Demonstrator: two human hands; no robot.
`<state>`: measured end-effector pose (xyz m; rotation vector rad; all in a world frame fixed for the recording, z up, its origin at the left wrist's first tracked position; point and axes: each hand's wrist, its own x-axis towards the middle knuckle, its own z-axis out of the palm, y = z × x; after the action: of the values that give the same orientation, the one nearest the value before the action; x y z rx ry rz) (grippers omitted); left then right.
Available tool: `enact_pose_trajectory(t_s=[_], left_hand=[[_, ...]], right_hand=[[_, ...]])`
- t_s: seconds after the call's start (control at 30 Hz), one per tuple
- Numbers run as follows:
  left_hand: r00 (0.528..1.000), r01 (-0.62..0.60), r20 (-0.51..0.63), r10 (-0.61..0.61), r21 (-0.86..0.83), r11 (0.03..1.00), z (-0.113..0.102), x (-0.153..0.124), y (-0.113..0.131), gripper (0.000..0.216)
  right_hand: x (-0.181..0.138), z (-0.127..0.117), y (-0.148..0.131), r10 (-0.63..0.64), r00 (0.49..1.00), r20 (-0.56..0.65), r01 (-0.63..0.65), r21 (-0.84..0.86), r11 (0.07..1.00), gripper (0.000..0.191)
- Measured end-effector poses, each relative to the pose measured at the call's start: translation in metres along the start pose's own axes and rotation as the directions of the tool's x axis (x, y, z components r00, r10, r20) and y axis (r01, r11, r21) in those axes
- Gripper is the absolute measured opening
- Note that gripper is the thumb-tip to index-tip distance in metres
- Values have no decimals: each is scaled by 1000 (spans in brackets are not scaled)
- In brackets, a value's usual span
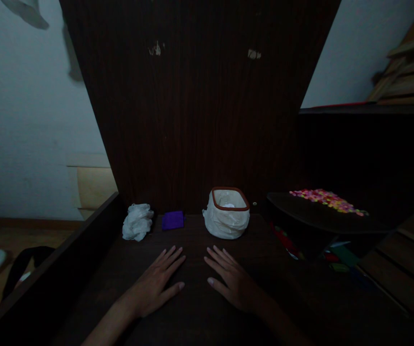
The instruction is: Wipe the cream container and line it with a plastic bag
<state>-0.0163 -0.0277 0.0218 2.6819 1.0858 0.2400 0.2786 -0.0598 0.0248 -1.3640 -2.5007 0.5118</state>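
Observation:
My left hand lies flat, palm down, on the dark wooden desk, fingers stretched out and holding nothing. My right hand lies flat beside it, also open and empty. Just beyond the right hand's fingertips stands a small container with a brown rim lined with a white plastic bag. A purple rectangular object lies beyond the left hand. A crumpled white plastic bag sits left of it.
A tall dark wood panel rises behind the desk. On the right, a dark tray carries several small pink and yellow pieces. Coloured items lie below it. A raised desk edge runs along the left.

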Motion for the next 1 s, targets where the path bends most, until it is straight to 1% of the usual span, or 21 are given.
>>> enact_pose_trajectory(t_s=[0.13,0.27,0.4,0.53,0.7,0.83,1.0], left_hand=[[998,-38,-52,38,2,999,5,-1,-4,62],[994,-65,-90,66,16,998,8,-2,-7,65],[994,-68,-89,69,19,998,7,-2,-7,65],[995,-58,-82,59,16,998,5,-2,-5,64],[998,-38,-48,39,9,999,5,-1,-4,63],[996,-52,-74,53,5,999,6,-1,-5,63],[1000,-14,-23,14,-10,1000,3,-1,-3,63]], right_hand=[[0,2,2,-11,999,-31,12,21,1000,58],[0,2,1,-9,1000,-15,9,1,1000,60],[-1,0,0,-5,1000,-1,5,-1,1000,59],[-1,2,1,-14,1000,-15,14,6,1000,59],[0,2,2,-2,1000,-8,2,6,1000,59],[-1,2,2,9,1000,11,-9,6,1000,61],[0,3,3,10,1000,3,-10,20,1000,61]])
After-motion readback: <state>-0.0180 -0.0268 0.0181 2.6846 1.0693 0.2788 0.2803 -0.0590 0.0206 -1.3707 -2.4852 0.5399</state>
